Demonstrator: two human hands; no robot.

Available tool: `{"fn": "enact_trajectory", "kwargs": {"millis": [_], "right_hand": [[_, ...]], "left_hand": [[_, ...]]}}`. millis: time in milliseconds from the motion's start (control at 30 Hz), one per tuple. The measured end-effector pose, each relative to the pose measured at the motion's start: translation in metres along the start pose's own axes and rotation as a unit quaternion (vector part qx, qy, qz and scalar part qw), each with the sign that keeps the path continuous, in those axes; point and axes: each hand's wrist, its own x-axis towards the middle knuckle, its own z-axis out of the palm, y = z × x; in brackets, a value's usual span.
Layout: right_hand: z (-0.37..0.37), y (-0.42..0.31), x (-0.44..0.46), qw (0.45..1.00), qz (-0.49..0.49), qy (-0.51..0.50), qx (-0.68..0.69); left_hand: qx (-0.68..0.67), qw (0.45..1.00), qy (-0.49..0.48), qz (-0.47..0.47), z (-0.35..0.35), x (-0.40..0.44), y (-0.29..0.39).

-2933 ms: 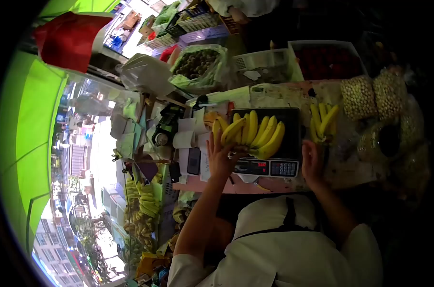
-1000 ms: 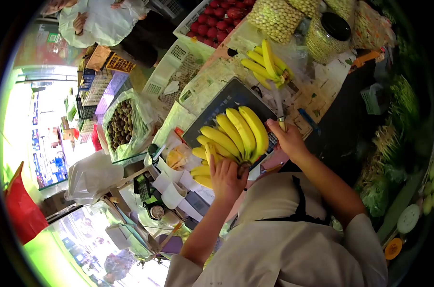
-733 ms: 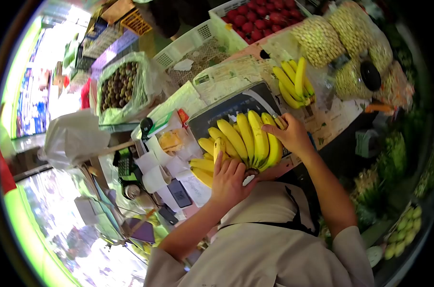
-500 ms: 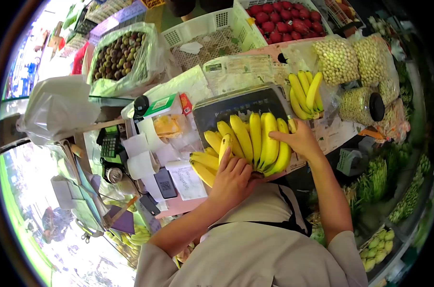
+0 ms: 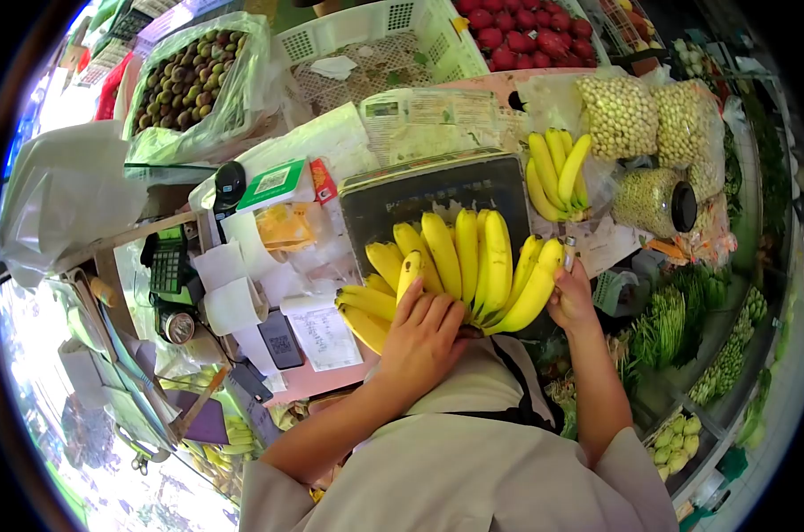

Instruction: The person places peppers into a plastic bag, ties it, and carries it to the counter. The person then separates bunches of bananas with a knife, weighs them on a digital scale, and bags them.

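The left hand lays close-set fingers, their grip unclear to me, on a broad yellow banana bunch; the right hand curls round a partly hidden silvery metal tool, which could nick peel if it slips. The bunch overlaps a flat black scale.

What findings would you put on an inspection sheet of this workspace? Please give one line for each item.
Surface: pink table, partly covered by paper sheets.
Job's things: large banana bunch over a dark platform, contact unclear; smaller banana bunch right of the platform.
Clutter: green QR card, keypad device, handwritten slip.
Left hand: over the large banana bunch near its stem end; grip unclear.
Right hand: curled beside the outermost banana, around a metallic-looking item, mostly hidden.
Cables: none clearly visible.
Surroundings: red fruit, bagged brown fruit, black-lidded jar, greens.
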Motion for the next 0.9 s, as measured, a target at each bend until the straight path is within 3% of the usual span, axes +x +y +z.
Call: {"fn": "enact_trajectory", "kwargs": {"millis": [200,367,633,700,733,767,833,900], "right_hand": [[-0.002,0.012,0.009,0.998,0.028,0.014,0.052],[0.017,0.003,0.005,0.998,0.014,0.029,0.049],[0.008,0.003,0.014,0.999,-0.011,-0.006,0.036],[0.0,0.002,0.016,0.983,0.11,0.018,0.145],[-0.007,-0.002,0.017,0.977,0.132,-0.045,0.164],[0.001,-0.002,0.018,0.976,0.128,-0.048,0.167],[0.019,0.005,0.02,0.969,0.163,0.125,0.137],[0.0,0.03,0.022,0.975,0.129,0.068,0.168]], "left_hand": [[0.057,0.997,-0.046,-0.004,0.001,0.024,0.021],[-0.026,0.996,-0.068,-0.046,0.002,0.025,0.024],[-0.024,0.997,-0.072,-0.034,0.001,0.023,0.027],[-0.016,0.996,-0.077,-0.031,0.003,0.02,0.027],[-0.006,0.996,-0.082,-0.025,0.004,0.017,0.028],[0.003,0.996,-0.089,-0.019,0.006,0.013,0.028],[0.016,0.997,-0.075,0.0,0.012,0.008,0.026],[0.013,0.996,-0.094,0.005,0.015,0.007,0.023]]}}
